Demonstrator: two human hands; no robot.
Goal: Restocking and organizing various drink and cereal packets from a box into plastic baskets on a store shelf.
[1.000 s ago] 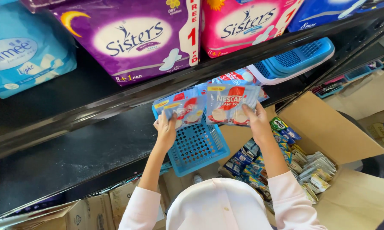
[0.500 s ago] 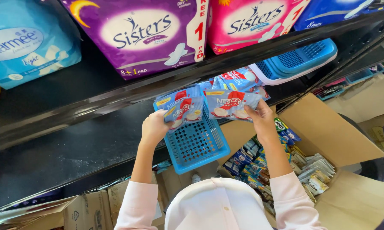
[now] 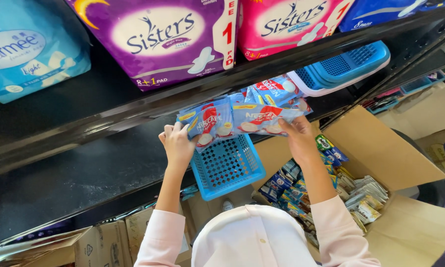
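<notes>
Left hand (image 3: 177,143) pinched a blue-and-red sachet pack (image 3: 206,123) by its left edge; right hand (image 3: 297,138) gripped a second sachet pack (image 3: 262,118) from its right end. Both packs were held over the blue basket (image 3: 227,165) on the black shelf (image 3: 84,173).

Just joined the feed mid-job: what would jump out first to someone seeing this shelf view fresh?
The big purple pack and pink pack on the upper shelf dominate the top of the view. Below them, the left hand and right hand each hold blue-and-red sachets over a blue perforated basket on the dark lower shelf. At lower right, an open cardboard box is packed with more small sachets.
</notes>
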